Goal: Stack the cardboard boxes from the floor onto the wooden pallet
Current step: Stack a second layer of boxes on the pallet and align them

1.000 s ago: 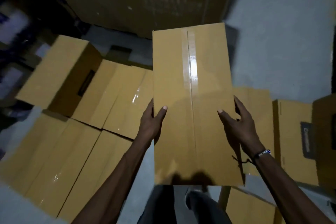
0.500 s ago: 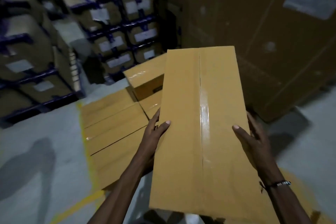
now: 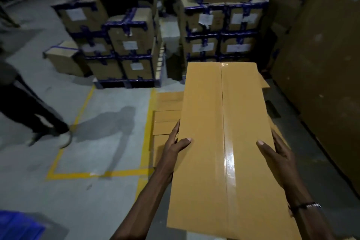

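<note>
I carry a long tan cardboard box (image 3: 224, 142) with a glossy tape seam down its top, held out in front of me. My left hand (image 3: 173, 148) grips its left edge, thumb on top. My right hand (image 3: 276, 154) grips the right edge the same way. Below and beyond the box lie several tan boxes (image 3: 167, 115) laid flat side by side, mostly hidden by the carried one. The pallet itself is not visible.
Stacks of cartons with blue strapping (image 3: 128, 45) stand ahead. A tall brown carton wall (image 3: 321, 64) rises on the right. Yellow floor lines (image 3: 97, 173) mark a bay on the left, where another person's legs (image 3: 39, 119) walk. A blue crate (image 3: 17, 228) sits at bottom left.
I have turned and lifted my view from the boxes on the floor to the stacked cartons, carrying the box along. Both hands keep the same grip.
</note>
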The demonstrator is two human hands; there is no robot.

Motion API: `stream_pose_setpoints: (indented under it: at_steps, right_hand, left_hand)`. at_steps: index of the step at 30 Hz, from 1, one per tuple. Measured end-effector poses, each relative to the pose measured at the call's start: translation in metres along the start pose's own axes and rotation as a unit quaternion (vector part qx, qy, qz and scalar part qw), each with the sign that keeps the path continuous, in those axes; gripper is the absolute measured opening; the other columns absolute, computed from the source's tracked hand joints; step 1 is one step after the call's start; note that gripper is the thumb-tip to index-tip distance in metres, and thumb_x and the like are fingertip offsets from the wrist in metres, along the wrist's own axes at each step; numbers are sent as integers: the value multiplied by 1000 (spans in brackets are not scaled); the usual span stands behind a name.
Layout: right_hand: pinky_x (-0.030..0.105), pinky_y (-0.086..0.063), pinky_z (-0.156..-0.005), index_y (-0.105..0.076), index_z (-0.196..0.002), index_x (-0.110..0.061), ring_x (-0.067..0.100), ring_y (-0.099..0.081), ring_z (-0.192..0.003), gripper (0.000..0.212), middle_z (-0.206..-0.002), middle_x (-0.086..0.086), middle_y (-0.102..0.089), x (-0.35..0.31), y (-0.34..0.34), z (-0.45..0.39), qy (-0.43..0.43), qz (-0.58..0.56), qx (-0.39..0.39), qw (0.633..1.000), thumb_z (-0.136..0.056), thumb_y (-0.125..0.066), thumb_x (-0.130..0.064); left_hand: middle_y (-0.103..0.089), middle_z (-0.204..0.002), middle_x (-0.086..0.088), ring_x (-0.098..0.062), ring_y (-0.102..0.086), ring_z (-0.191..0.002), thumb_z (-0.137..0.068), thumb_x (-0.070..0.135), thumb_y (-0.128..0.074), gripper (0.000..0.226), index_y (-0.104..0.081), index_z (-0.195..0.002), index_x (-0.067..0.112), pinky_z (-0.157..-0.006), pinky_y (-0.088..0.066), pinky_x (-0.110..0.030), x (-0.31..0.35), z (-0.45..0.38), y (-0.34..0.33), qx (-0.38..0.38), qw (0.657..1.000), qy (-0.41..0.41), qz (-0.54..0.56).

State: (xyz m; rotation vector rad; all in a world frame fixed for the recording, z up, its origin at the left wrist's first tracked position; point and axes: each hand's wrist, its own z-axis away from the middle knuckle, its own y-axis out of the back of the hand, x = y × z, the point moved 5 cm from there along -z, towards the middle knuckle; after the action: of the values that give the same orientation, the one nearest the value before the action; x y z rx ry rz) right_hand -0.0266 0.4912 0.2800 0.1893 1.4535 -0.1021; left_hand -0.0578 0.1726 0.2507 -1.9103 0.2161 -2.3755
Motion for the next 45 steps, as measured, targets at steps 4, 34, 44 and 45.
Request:
stream_pose_setpoints:
  at_steps: [4, 34, 44, 45]
  right_hand:
    - [49, -37, -118, -50, -149, -39, 12, -49, -138, 81, -144, -20, -58, -3, -33, 8, 3, -1, -37, 999, -76, -83, -50]
    - [46, -35, -120, -44, -153, -41, 10, -42, -144, 77, -156, -15, -47, -2, -286, -10, -3, 63, -328, 943, -84, -77, -47]
    - [50, -42, -116, -49, -149, -42, 13, -53, -137, 72, -147, -15, -57, -11, -431, -34, -14, 43, -299, 953, -84, -79, -46]
    - [51, -40, -117, -49, -149, -44, 13, -50, -139, 74, -149, -16, -55, -12, -444, -36, -14, 44, -295, 954, -82, -80, -50]
  left_hand:
    - [-49, -156, 20, -15, -49, -143, -79, 51, -80, 79, -44, -149, 59, -118, -41, -53, 0, 31, 35, 37, 999, -4, 12]
    - [-57, -151, 11, -24, -46, -147, -86, 42, -74, 67, -50, -147, 53, -121, -34, -57, -6, 149, 222, 319, 944, -11, 85]
    - [-62, -145, 17, -11, -58, -134, -97, 28, -67, 58, -50, -151, 43, -110, -49, -36, 32, 96, 365, 303, 950, -33, 72]
    - [-64, -141, 19, -8, -60, -131, -100, 24, -64, 55, -51, -150, 42, -102, -53, -28, 36, 90, 379, 299, 951, -38, 74]
